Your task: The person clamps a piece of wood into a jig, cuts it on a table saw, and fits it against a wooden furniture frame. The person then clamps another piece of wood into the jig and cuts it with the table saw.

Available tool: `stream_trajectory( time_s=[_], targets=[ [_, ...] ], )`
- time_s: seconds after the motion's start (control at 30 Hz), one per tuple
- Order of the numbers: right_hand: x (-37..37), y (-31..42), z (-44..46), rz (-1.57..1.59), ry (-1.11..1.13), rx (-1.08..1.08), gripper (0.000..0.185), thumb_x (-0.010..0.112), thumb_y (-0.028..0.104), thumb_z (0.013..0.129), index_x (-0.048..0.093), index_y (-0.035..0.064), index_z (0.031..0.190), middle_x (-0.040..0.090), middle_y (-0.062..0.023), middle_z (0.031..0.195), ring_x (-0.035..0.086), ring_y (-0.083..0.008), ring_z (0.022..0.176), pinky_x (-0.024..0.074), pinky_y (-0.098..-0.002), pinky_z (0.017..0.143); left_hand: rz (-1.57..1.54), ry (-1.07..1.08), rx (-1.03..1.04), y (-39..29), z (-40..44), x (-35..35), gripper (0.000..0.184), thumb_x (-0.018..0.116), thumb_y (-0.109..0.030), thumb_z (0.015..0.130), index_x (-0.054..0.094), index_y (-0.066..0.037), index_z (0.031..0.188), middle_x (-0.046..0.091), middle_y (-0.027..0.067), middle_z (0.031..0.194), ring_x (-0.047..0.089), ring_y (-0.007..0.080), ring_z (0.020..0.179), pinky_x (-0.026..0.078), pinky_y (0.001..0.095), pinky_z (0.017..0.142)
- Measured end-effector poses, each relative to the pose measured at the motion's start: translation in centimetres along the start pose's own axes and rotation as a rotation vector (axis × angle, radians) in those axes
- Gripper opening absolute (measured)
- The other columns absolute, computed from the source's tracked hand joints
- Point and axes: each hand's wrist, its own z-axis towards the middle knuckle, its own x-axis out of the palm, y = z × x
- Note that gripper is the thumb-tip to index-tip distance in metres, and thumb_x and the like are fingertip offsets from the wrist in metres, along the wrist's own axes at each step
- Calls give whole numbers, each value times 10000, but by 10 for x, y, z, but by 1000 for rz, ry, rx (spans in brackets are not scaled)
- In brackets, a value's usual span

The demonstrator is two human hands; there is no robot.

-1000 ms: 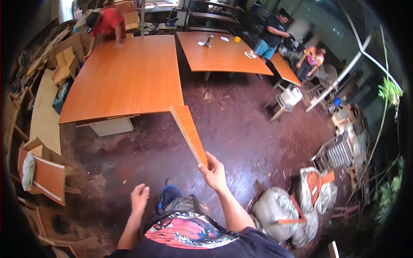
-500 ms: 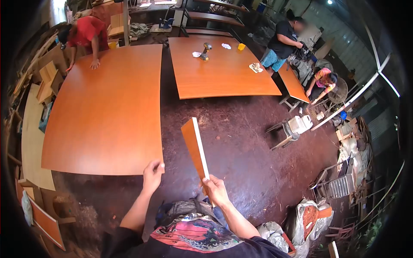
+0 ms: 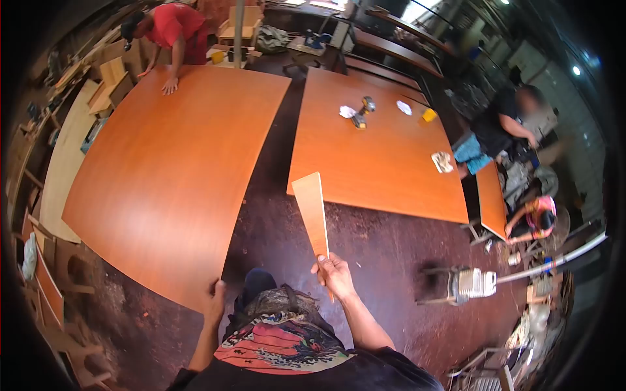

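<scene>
My right hand is closed around the lower end of a narrow orange-brown wood board with a pale edge. The board stands up in front of me and tapers toward the hand. My left hand is curled at the near right corner of a large orange-brown wood panel, its fingers partly hidden. At the far side of this panel, a person in a red shirt leans over with a hand flat on its surface.
A second wood panel lies ahead, bearing a cordless drill, a yellow block and crumpled cloths. Two people are at the right near a narrower panel. A stool with a white container stands on the floor.
The view has turned and tilted, shifting the panels. The board in my right hand now shows more of its broad face. My left hand has moved lower along the large panel's corner.
</scene>
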Motion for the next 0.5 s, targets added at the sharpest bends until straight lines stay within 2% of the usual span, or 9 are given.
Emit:
stream_trajectory(
  time_s=[0.07,0.17,0.2,0.33,0.4,0.5],
  targets=[
    [-29,4,81,-47,9,-19,268,530,256,1053,610,14,971,654,-58,763,465,-88,503,362,-258,466,-42,-127,-63,-10,30,20,355,608,-244,1015,608,48,1217,655,91,975,606,151,839,500,278,752],
    [-30,34,169,-115,-135,-78,258,580,231,1004,647,23,865,600,-27,641,492,-88,514,396,-275,486,-59,-276,-60,-33,77,32,352,598,-242,1021,595,49,1219,647,82,943,598,133,811,491,259,719],
    [-30,39,204,-223,-200,-237,200,601,186,956,646,20,855,595,-29,641,505,-101,509,394,-287,476,-49,-299,-68,-41,96,38,355,595,-244,1023,590,51,1219,645,79,938,599,132,812,491,257,717],
    [-43,84,295,-119,-187,-21,182,561,150,939,627,3,853,575,-31,623,510,-107,505,394,-301,467,-22,-265,-60,-80,170,62,362,586,-251,1029,573,49,1230,634,74,959,602,140,859,497,275,764],
    [-47,106,352,-113,-193,-92,166,539,129,970,602,-13,911,576,-44,646,481,-99,476,369,-286,428,-5,-298,-3,-123,222,80,342,583,-227,1029,573,43,1238,626,70,976,590,134,889,489,282,810],
    [-58,108,406,-111,-151,-17,180,521,137,1001,577,-31,971,602,-89,705,460,-115,438,347,-281,382,153,-282,99,-170,259,85,360,583,-223,1029,568,55,1256,624,68,985,588,132,907,489,288,825]
  ],
)
